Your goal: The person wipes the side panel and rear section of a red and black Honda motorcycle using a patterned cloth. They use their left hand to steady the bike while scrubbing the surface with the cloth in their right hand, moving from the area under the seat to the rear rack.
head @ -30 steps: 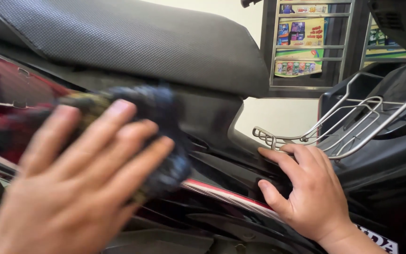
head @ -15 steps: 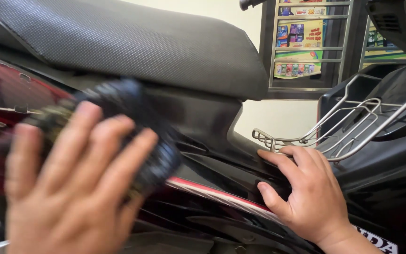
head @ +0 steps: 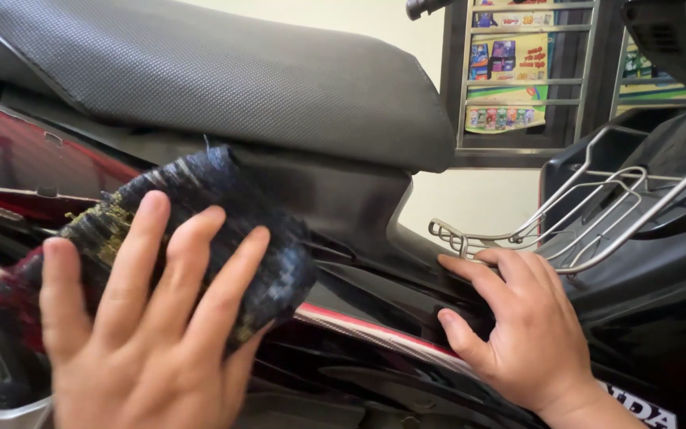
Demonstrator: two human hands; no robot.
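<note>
The left hand (head: pixel 148 334), fingers spread flat, presses a dark rag (head: pixel 200 230) against the motorcycle's side panel (head: pixel 359 206), while the right hand (head: pixel 518 326), open and holding nothing, rests on the panel near the wire rack (head: pixel 589 214).

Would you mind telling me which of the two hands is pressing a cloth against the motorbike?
The left hand: it spreads flat over a dark woven cloth on the side panel, while the right hand rests bare on the black bodywork.
</note>
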